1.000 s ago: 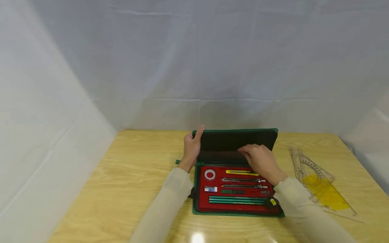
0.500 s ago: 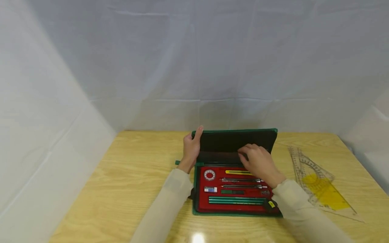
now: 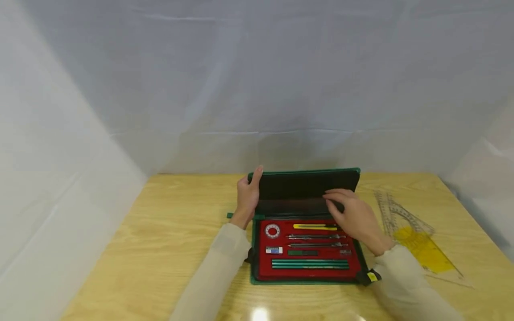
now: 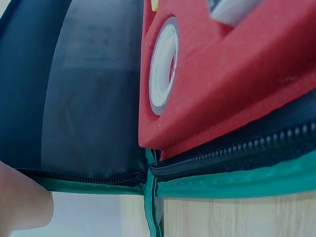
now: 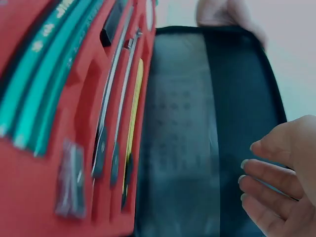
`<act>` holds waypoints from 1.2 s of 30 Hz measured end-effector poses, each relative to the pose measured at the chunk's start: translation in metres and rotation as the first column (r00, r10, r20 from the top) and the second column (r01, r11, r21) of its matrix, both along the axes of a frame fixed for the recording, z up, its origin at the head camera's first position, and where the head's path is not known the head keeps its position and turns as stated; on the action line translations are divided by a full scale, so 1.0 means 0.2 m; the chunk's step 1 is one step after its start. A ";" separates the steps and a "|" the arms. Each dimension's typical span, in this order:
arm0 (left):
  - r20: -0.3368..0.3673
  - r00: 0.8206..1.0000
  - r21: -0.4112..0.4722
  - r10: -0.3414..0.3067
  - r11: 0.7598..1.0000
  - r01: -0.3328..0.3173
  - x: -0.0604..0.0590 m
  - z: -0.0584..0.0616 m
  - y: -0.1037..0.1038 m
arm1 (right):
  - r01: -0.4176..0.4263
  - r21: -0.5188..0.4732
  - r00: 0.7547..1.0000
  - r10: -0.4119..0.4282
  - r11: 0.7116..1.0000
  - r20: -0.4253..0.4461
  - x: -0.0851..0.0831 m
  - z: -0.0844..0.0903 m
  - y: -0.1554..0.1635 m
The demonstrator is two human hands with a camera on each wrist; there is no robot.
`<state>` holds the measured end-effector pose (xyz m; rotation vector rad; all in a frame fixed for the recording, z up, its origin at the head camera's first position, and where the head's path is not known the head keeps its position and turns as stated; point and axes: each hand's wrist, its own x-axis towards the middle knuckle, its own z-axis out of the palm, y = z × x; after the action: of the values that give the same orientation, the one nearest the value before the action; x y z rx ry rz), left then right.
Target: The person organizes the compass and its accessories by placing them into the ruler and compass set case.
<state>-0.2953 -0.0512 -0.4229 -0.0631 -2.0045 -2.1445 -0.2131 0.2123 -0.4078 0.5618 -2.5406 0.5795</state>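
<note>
The pencil case (image 3: pixel 305 282) lies unfolded, lower centre of the head view, its lid (image 3: pixel 297 185) raised; the left hand (image 3: pixel 247 197) grips the lid's left edge, while the right hand (image 3: pixel 358 219), fingers loose and holding nothing, is nearer the right end of the clear pocket (image 3: pixel 289 207), whose long axis runs left to right

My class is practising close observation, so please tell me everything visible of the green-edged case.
The case lies open on the table, cover tilted up at the back. Fabric-looking green trim and a dark zip edge it. The cover's black inside has a see-through pocket; in front sits a red, foam-like insert with stationery in its recesses. The left hand grips the cover's left side. The right hand is in front of the cover; contact is unclear.
</note>
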 end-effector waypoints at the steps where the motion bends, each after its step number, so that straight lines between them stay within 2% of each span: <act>1: 0.000 1.000 0.004 -0.003 1.000 0.003 0.00 0.00 0.00 | 0.004 -0.018 1.000 -0.004 1.000 -0.004 0.01 0.00 0.03; 5: 0.003 1.000 0.013 -0.018 1.000 0.017 0.00 0.01 -0.01 | 0.039 -0.070 0.999 -0.039 0.997 0.000 0.08 -0.01 0.15; 9: 0.011 1.000 0.014 -0.016 1.000 0.016 0.01 0.02 -0.03 | 0.129 -0.066 0.991 -0.127 0.989 0.033 0.16 -0.02 0.30; 11: 0.014 1.000 0.010 -0.009 1.000 0.009 0.01 0.02 -0.03 | 0.181 -0.049 0.981 -0.177 0.982 0.073 0.21 -0.01 0.38; 13: 0.007 1.000 0.005 0.004 1.000 -0.004 0.02 0.02 -0.03 | 0.232 -0.031 0.962 -0.225 0.972 0.153 0.26 0.00 0.47; 15: 0.001 1.000 0.009 0.009 1.000 -0.009 0.02 0.02 -0.04 | 0.279 0.009 0.930 -0.273 0.960 0.244 0.29 0.00 0.57; 17: -0.009 1.000 0.011 0.017 1.000 -0.017 0.02 0.03 -0.04 | 0.320 0.057 0.877 -0.318 0.946 0.360 0.32 -0.01 0.65; 22: -0.017 1.000 0.008 0.016 1.000 -0.016 0.03 0.03 -0.05 | 0.351 0.202 0.693 -0.399 0.914 0.601 0.38 -0.04 0.80; 25: -0.003 1.000 0.015 0.012 1.000 -0.011 0.03 0.03 -0.05 | 0.338 0.250 0.621 -0.414 0.907 0.666 0.40 -0.06 0.84; 27: 0.008 1.000 0.022 0.008 1.000 -0.009 0.04 0.03 -0.06 | 0.330 0.262 0.602 -0.416 0.907 0.681 0.40 -0.07 0.84; 29: 0.019 1.000 0.029 -0.001 1.000 0.000 0.05 0.04 -0.07 | 0.323 0.259 0.602 -0.408 0.910 0.687 0.41 -0.09 0.84; 36: 0.004 1.000 0.011 -0.019 1.000 0.019 0.15 0.17 -0.06 | 0.330 0.223 0.583 -0.384 0.917 0.716 0.40 -0.12 0.86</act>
<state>-0.2653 -0.0631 -0.3890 -0.0760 -2.0020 -2.1694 -0.1332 0.3835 -0.4310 -0.2844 -3.3334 0.6686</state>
